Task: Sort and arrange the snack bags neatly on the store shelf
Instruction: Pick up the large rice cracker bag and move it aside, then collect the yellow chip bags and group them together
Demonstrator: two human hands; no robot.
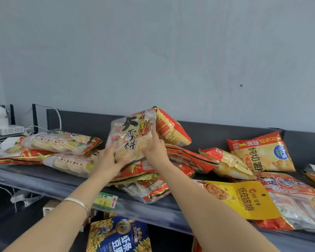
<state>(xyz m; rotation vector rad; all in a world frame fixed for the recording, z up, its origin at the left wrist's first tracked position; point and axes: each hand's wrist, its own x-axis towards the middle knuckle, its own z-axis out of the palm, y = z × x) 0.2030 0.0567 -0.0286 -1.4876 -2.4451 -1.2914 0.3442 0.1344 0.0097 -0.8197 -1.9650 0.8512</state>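
Two hands hold a rice-cracker bag up over the dark store shelf.
The left hand grips the bag's lower left edge and the right hand clasps its right side, keeping it upright above a heap of bags. Matching bags lie stacked flat to the left. A yellow bag and a potato-chip bag lie to the right.

I see my left grip and right grip holding a rice cracker bag upright above the pile on the dark shelf. More cracker bags lie stacked at left; a yellow bag overhangs the shelf edge at right.
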